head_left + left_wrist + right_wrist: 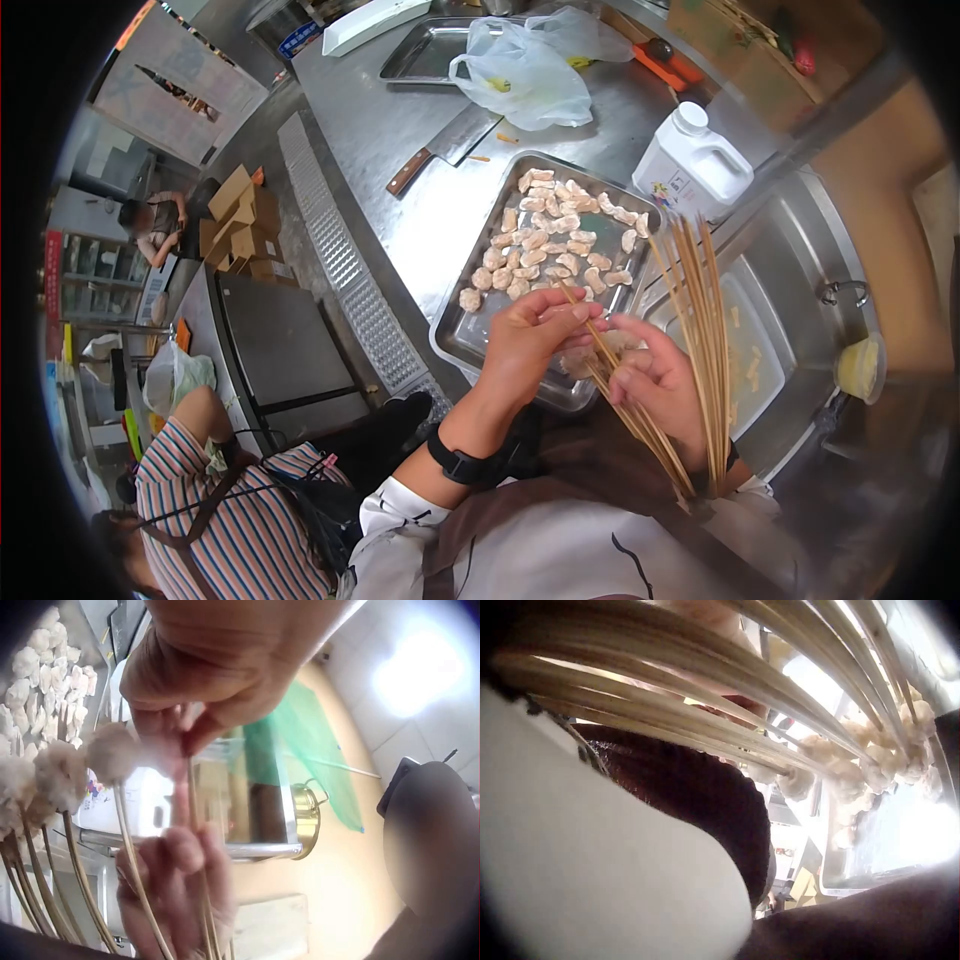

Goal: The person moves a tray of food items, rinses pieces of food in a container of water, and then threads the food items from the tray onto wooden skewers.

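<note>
1. Pinching a thin stick [600, 343] near its upper end, the fingers of the left hand [528, 345] are closed to thumb and fingertips. The right hand [665, 392] has its fingers curled round the lower stretch of slim sticks [652, 432].
2. Beside the right hand, a fanned bundle [712, 350] of sticks passes close to the wrist and rises over the sink side. The left wrist view shows pale lumps [61, 776] on the ends of several sticks.
3. Handling, as judged: sticks light, slim and springy; lumps soft, moist, probably slippery and liable to tear or slide if squeezed. Recommended hold: the bare shaft, clear of the lumps.
4. Just beyond the hands, a metal tray [466, 332] lies at the near part of the tabletop [365, 105]. It contains many loose pale pieces [535, 241], spread towards its far and right sides.
5. To the right, a sink [800, 235] contains a white basin [770, 400] with pale strips in it. A small yellow-filled tub [858, 368] sits by the sink's outer edge.
6. Beyond the tray: a white jug [692, 165], capped, contents not visible; a wood-handled cleaver [410, 172]; and a plastic bag [545, 90] partly over a second tray [425, 52].
</note>
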Motion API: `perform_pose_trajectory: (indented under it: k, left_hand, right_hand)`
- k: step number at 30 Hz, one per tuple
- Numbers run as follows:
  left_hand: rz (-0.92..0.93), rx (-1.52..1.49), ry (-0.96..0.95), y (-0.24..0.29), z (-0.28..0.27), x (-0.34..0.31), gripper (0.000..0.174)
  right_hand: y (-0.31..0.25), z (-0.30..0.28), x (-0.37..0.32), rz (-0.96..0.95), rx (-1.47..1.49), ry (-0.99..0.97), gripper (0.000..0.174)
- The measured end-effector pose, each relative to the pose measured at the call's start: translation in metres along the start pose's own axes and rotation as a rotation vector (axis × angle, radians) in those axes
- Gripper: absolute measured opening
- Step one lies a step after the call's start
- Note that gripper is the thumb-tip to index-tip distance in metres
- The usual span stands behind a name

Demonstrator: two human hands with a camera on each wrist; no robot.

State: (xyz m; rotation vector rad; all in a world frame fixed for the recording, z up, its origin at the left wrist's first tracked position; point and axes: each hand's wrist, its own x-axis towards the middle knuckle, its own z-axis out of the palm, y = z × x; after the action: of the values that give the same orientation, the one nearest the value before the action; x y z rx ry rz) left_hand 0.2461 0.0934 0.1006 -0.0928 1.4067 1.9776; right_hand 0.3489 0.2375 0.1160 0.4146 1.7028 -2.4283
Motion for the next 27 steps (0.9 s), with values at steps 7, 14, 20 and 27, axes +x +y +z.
perform_pose_trajectory:
  k: [7, 14, 20, 27]
  left_hand:
    - [0.248, 1.191, 0.392, -0.048, -0.12, 0.043, 0.027]
    - [0.252, 1.754, 0.353, -0.094, -0.149, 0.076, 0.037]
    - [0.054, 0.69, 0.276, -0.067, -0.136, 0.061, 0.03]
    - [0.049, -0.519, -0.01, -0.024, -0.072, 0.044, 0.033]
  right_hand:
    - [0.015, -0.025, 0.003, 0.013, -0.238, -0.169, 0.041]
    - [0.014, -0.022, 0.005, 0.05, -0.237, -0.171, 0.042]
    - [0.019, -0.026, 0.006, 0.068, -0.179, -0.173, 0.042]
    - [0.021, -0.02, 0.007, 0.084, -0.233, -0.179, 0.042]
